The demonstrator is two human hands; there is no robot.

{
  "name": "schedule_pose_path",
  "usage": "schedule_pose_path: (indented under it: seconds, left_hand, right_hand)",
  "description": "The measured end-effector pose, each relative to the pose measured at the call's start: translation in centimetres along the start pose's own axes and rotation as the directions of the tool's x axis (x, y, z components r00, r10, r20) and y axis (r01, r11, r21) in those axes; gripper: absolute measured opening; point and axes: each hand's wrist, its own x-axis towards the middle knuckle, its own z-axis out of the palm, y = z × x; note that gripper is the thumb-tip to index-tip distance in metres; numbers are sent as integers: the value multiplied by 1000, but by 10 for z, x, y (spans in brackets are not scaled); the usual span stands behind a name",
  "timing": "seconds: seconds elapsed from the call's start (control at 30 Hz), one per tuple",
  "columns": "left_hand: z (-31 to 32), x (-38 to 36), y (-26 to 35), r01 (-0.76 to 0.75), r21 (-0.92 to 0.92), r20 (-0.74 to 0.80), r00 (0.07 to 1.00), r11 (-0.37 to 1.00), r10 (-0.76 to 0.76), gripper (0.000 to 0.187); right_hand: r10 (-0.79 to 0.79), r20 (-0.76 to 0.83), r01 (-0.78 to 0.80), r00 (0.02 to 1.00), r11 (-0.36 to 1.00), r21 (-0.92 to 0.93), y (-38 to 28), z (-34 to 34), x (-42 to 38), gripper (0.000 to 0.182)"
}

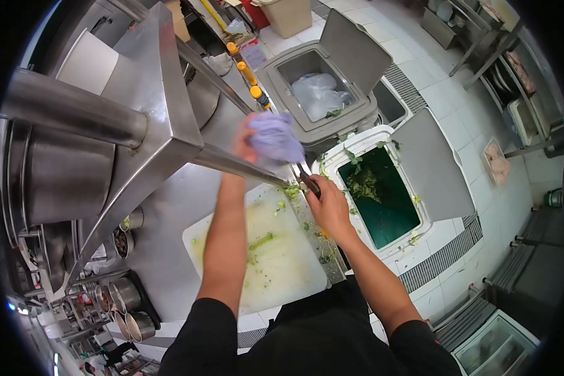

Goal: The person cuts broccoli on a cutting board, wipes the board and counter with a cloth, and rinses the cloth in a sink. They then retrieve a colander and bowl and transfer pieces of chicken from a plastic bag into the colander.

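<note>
My left hand (244, 139), smeared by motion, is closed on a bunched purple cloth (274, 136) above the counter's far edge. My right hand (330, 208) grips a knife (309, 183) by its dark handle, its upper end meeting the lower edge of the cloth. Most of the blade is hidden by the cloth. Below my arms lies a white cutting board (269, 250) with wet green smears and vegetable scraps. More leafy bits cling to the counter edge beside the knife.
Right of the counter stands an open bin (423, 216) with green insides and leaf scraps. Behind it, a grey bin (276, 75) holds clear plastic bags. A steel shelf (163, 119) juts over the counter at left. Yellow-capped bottles (247, 73) stand at the far end.
</note>
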Motion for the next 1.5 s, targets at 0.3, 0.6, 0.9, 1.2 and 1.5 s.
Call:
schedule_pose_path:
  seconds: [0.3, 0.6, 0.9, 1.2, 1.5]
  left_hand:
    - [-95, -246, 114, -346, -85, -349, 889, 934, 297, 45]
    - [-187, -422, 86, -237, 423, -679, 557, 875, 479, 36]
    - [-67, -221, -116, 154, 988, -121, 679, 20, 724, 32]
    - [88, -195, -95, -266, -404, -198, 960, 875, 200, 36]
    - [-66, -396, 88, -319, 227, -260, 891, 920, 373, 37]
  right_hand:
    - [39, 190, -79, 981, 975, 209, -6, 36, 142, 42]
    - [445, 129, -439, 886, 715, 544, 134, -66, -37, 21]
    - [594, 224, -635, 773, 718, 286, 139, -106, -222, 22]
    - [630, 83, -631, 773, 747, 209, 154, -154, -365, 21]
    - [965, 123, -971, 231, 220, 95, 214, -147, -565, 24]
